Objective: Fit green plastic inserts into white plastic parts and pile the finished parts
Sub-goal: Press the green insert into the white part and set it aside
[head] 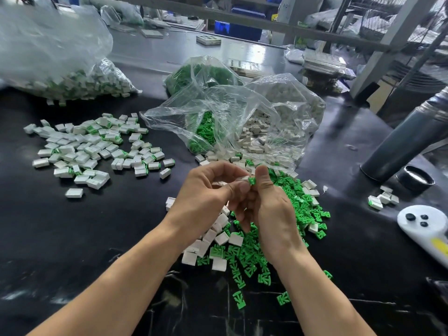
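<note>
While a good deal of the job is plainly behind us, we judge that far more lies ahead. Our left hand [206,190] pinches a white part [243,178] between thumb and fingers, and our right hand [269,209] pinches a green insert [252,181] at that part's end, the two meeting just above the table [72,251]; we take this as one insert being pressed home, though how deep it sits we cannot tell. The finished pile [94,146] lies spread to our left, well apart from the hands, and the large clear bag [60,64] behind it looks filled with more white-and-green pieces. What is left shows under and beside our hands: loose green inserts [303,204] scattered to the right, loose white parts [213,241] mixed in just below our wrists. Beyond them an open bag [242,112] spills both kinds, and a further bag of green pieces [194,73] sits behind it. By these supplies, we reckon the work is not near its end.
</note>
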`<action>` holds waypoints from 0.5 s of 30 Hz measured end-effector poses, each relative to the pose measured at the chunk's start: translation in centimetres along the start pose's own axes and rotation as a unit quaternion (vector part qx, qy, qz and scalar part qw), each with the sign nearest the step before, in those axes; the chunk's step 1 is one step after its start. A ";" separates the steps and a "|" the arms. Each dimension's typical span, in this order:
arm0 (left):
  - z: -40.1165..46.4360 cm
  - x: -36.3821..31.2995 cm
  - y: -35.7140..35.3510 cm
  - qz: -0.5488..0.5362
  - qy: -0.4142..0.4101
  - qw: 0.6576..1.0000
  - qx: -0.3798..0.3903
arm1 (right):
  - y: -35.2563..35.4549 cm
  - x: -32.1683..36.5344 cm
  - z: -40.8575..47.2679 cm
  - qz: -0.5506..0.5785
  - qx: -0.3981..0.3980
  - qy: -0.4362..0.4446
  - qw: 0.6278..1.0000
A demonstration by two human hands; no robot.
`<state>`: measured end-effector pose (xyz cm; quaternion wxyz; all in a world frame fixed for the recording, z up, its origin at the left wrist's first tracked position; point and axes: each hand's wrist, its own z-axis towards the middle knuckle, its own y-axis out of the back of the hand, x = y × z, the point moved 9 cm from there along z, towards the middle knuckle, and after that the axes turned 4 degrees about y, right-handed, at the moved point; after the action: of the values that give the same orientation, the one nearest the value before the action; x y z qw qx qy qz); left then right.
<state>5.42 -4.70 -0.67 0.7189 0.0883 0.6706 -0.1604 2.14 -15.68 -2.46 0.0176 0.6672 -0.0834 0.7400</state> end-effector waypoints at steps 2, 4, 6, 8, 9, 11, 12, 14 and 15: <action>0.0 0.0 -0.3 -0.013 -0.002 1.000 0.011 | 0.2 0.1 -0.1 -0.006 -0.018 0.006 1.000; -0.2 -0.1 -0.8 -0.025 -0.004 0.999 0.023 | 0.2 0.1 -0.3 -0.020 -0.032 0.014 0.999; -0.3 -0.1 -1.0 -0.029 -0.008 0.999 0.027 | 0.1 0.1 -0.3 -0.023 -0.039 0.016 0.999; -0.4 -0.2 -1.0 -0.032 -0.010 0.999 0.027 | 0.1 0.0 -0.3 -0.022 -0.041 0.016 0.999; -0.4 -0.2 -1.0 -0.032 -0.011 0.999 0.024 | 0.1 0.0 -0.3 -0.020 -0.041 0.016 0.999; -0.4 -0.3 -0.8 -0.030 -0.011 0.999 0.015 | 0.1 -0.1 -0.2 -0.005 -0.040 0.013 0.999; -0.4 -0.2 -0.8 -0.031 -0.010 0.999 0.011 | 0.2 -0.3 -0.2 0.001 -0.039 0.009 0.999; -0.4 -0.1 -0.7 -0.032 -0.005 0.999 0.006 | 0.3 -0.6 -0.2 0.003 -0.037 0.003 0.999; -0.4 -0.1 -0.8 -0.036 -0.003 0.999 0.006 | 0.2 -0.6 -0.2 0.003 -0.034 0.004 0.999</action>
<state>4.75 -5.24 -0.55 0.7145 0.0682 0.6698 -0.1904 1.96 -15.82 -3.14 0.0384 0.6633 -0.1100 0.7392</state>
